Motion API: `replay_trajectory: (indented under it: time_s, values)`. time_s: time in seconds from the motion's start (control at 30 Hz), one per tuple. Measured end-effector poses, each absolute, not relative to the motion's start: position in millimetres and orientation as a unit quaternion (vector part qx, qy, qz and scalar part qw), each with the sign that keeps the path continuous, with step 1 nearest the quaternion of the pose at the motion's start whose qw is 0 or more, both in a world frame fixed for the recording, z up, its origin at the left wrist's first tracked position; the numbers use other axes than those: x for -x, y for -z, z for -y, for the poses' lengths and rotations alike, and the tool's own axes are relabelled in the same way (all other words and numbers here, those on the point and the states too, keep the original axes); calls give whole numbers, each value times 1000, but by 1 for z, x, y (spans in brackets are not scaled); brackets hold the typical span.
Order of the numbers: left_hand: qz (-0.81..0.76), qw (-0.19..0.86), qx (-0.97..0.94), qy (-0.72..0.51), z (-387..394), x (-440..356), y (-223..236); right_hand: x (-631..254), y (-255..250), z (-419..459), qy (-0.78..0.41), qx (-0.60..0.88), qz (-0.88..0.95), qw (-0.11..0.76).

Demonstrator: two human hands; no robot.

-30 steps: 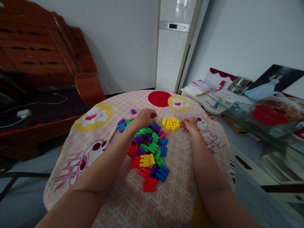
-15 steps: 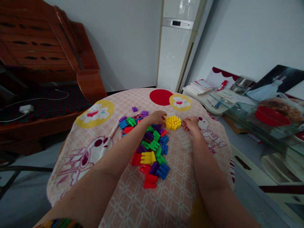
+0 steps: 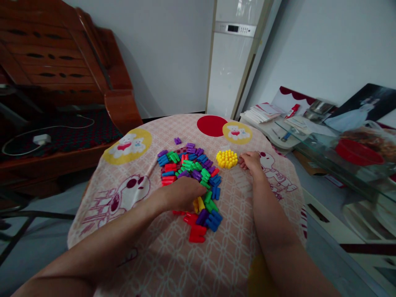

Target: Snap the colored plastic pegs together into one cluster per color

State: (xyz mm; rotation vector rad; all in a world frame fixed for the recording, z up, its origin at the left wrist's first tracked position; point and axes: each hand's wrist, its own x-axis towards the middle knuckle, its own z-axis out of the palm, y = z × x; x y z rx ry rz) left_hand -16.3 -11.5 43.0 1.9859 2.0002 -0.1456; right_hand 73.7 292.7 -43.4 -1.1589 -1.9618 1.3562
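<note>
On the patterned tablecloth (image 3: 230,251), at the near part of the pile of coloured pieces (image 3: 189,165), 1 yellow piece (image 3: 200,203) lies just under the fingertips of the left hand (image 3: 187,193), which covers most of it. The yellow cluster (image 3: 227,159) stands beyond this hand and to its right, well apart from it, and the right hand (image 3: 251,162) is just beside the right side of the cluster. In the frame of 0.5 seconds ago, the left hand was close to the left side of the cluster, and the yellow piece was fully visible; now the hand has come back toward the person, and more purple and blue pieces at the far side of the pile are uncovered. The right hand has stayed in nearly the same place. The left hand has its back upward and its fingers bent down; they are partly hidden, so I cannot tell how far they are open, or whether they grip the yellow piece. The fingers of the right hand are loosely curled, and whether they touch the cluster or hold something, I cannot tell.
</note>
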Motion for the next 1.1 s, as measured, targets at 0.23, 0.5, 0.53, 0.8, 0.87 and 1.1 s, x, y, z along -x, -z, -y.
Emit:
replay_trajectory:
  time_s: [0.23, 0.5, 0.53, 0.8, 0.87, 1.1]
  values:
    - [-698, 162, -698, -10, 12, 32, -54, -74, 43, -294, -500, 415, 720, 242]
    - [-678, 229, -535, -448, -54, 71, -57, -71, 19, -286, -492, 409, 702, 313]
    - [-665, 247, -494, -502, -65, 71, -52, -71, 11, -282, -495, 381, 707, 333]
    - [-607, 295, -299, -674, -115, 61, -27, -67, -29, -243, -564, 224, 757, 242]
    - [-603, 295, -324, -666, -118, 59, -24, -66, -28, -241, -573, 223, 752, 237]
    - [-705, 133, -533, -448, -114, 59, -28, -64, -23, -244, -563, 191, 751, 288]
